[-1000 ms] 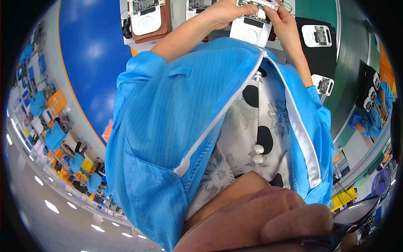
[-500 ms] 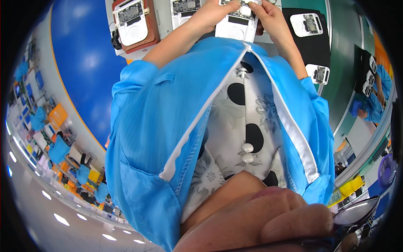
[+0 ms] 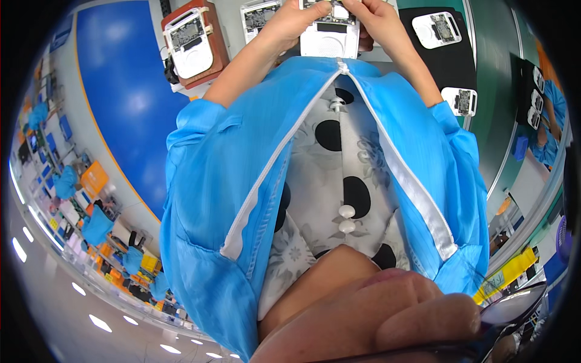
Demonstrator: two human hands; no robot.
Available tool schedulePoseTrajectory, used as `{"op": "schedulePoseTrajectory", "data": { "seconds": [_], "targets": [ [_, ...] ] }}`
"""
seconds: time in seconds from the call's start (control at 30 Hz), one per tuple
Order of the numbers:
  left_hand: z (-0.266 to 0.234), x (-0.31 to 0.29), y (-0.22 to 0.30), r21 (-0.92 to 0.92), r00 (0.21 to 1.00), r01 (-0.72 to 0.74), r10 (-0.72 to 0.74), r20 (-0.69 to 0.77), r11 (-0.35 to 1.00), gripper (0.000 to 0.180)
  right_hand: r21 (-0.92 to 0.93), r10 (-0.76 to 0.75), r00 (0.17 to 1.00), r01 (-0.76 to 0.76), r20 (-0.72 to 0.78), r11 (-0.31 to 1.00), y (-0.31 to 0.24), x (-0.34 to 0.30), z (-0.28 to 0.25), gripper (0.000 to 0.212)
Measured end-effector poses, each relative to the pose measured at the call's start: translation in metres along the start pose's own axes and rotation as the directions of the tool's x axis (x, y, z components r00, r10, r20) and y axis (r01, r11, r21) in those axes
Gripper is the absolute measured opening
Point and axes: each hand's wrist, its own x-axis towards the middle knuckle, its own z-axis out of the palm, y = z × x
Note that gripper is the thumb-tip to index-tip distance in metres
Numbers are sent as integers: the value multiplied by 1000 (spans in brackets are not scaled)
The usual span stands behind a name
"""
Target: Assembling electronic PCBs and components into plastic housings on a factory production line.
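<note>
At the top edge, a white plastic housing (image 3: 330, 47) with a dark circuit board (image 3: 345, 17) in its upper part is between my hands. My left hand (image 3: 292, 23) grips its left side, the thumb lying on the board. From the other side my right hand (image 3: 380, 23) holds it, thumb and fingertips at the board's right part. The picture's edge cuts off some fingers. Just left of my left hand is another white housing with a board (image 3: 259, 19). Farther left, a similar white housing (image 3: 196, 59) rests on a reddish-brown fixture (image 3: 217, 41).
On the right, a black mat (image 3: 451, 68) bears a white housing (image 3: 433, 35), with another housing (image 3: 451, 97) near its lower end. Beyond runs a green surface (image 3: 493, 72). A co-worker's blue sleeve (image 3: 554, 100) is near several more housings. A blue surface (image 3: 121, 78) lies left.
The whole view has shifted slightly, so the housing and my hands appear a little farther left and higher. Both hands keep hold of the housing, thumbs still on the board.
</note>
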Motion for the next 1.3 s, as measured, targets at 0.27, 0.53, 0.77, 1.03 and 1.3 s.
{"op": "schedulePoseTrajectory", "data": {
  "seconds": [0.27, 0.53, 0.77, 1.03, 1.3],
  "targets": [
    [-9, 4, 7, -175, 994, 98, -88, 60, 980, 45, -16, -41, 998, 40, -47, 999, -9, -8, -7, 31],
    [-18, 10, -5, -153, 995, 63, -50, 87, 986, 49, 24, -3, 1000, 3, -10, 1000, -14, -18, -3, 25],
    [-7, 3, 5, -22, 997, 70, -70, 28, 997, 41, 61, 14, 1000, -13, -24, 998, -23, -24, 2, 19],
    [-5, 0, 5, -96, 981, -48, 65, 184, 994, 37, 83, -6, 1000, 9, -30, 997, -18, -21, 2, 18],
    [-7, 6, 2, -38, 988, -48, 53, 144, 998, 38, 93, 8, 1000, -7, -14, 996, -21, -21, 0, 19]
  ]
}}
